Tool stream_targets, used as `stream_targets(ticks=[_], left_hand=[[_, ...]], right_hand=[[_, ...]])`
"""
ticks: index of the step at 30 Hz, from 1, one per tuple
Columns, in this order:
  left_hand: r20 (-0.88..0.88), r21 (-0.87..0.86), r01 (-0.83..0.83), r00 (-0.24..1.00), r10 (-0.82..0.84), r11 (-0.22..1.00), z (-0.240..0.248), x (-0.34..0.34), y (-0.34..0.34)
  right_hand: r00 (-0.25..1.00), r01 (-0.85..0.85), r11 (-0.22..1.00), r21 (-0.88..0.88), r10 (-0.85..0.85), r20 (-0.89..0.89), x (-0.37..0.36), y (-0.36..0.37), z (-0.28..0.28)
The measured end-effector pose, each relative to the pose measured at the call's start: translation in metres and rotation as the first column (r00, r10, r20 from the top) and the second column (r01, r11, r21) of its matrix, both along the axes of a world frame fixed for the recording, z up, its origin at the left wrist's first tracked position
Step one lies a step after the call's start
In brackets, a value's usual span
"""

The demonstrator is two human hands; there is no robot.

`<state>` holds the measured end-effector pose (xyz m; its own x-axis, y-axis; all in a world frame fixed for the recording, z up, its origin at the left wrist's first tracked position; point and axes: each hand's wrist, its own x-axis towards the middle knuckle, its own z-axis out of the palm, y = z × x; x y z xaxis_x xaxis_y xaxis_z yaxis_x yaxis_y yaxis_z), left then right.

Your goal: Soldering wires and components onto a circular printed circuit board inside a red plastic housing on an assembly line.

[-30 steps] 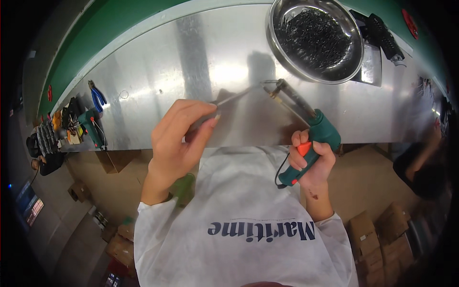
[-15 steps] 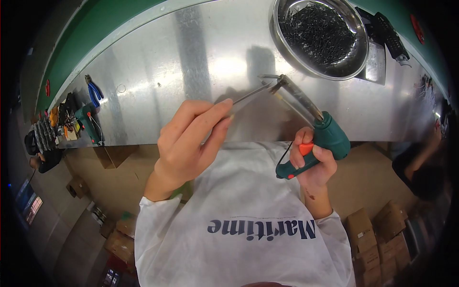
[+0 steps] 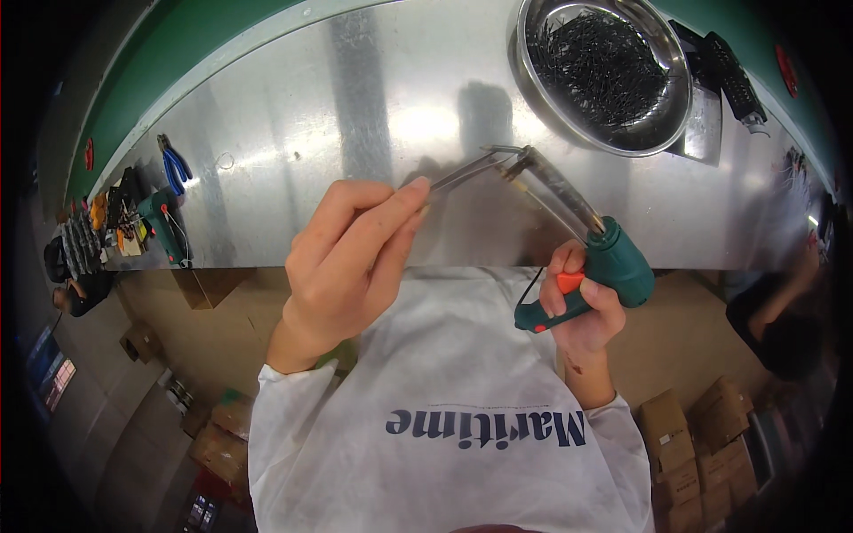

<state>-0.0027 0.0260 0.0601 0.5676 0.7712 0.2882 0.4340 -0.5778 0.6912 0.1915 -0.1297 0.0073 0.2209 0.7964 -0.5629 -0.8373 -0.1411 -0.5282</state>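
My right hand (image 3: 585,306) is wrapped round the handle of a green pistol-shaped soldering gun (image 3: 619,262), its fingers at the orange trigger. Two long metal rods (image 3: 560,191) run from the gun's body up and left to a narrow tip (image 3: 502,149). Between the thumb and fingertips of my left hand (image 3: 355,253) is pinched a thin dark strip (image 3: 459,173). The strip's far end lies right by the gun's tip; whether they touch I cannot tell. What the strip is made of does not show.
A steel bowl (image 3: 518,67) with many thin black pieces stands at the back right of the metal bench (image 3: 267,169). Beside it lies a black tool (image 3: 736,82). To the left are blue-handled pliers (image 3: 174,169) and another green soldering gun (image 3: 161,229). Cardboard boxes (image 3: 680,444) stand below.
The view has shifted slightly, so the bowl sits a little farther right and lower. My left hand has moved slightly left with the strip; both hands keep their grip.
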Motion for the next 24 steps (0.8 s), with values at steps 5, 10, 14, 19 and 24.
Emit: stream_targets(ticks=[5,10,14,19,24], left_hand=[[0.013,-0.083,-0.04,0.999,0.041,0.996,0.003,-0.001,-0.002],[0.028,-0.191,-0.063,0.997,0.07,0.98,0.005,-0.002,-0.001],[0.04,-0.163,-0.046,0.998,0.053,0.986,0.006,-0.004,0.002],[0.049,-0.256,-0.069,0.995,0.085,0.964,0.01,-0.006,0.005],[0.075,-0.298,-0.06,0.993,0.086,0.953,0.009,-0.012,0.011]], right_hand=[[1.0,-0.002,1.0,0.007,0.002,0.018,-0.001,0.001,-0.001],[1.0,-0.006,1.0,0.006,0.006,0.024,-0.001,0.001,-0.001],[1.0,-0.01,1.0,0.003,0.01,0.023,-0.001,0.001,-0.001],[0.999,-0.026,1.0,0.016,0.026,0.021,-0.001,0.002,-0.003],[0.999,-0.034,0.999,0.028,0.033,0.03,-0.003,0.0,-0.006]])
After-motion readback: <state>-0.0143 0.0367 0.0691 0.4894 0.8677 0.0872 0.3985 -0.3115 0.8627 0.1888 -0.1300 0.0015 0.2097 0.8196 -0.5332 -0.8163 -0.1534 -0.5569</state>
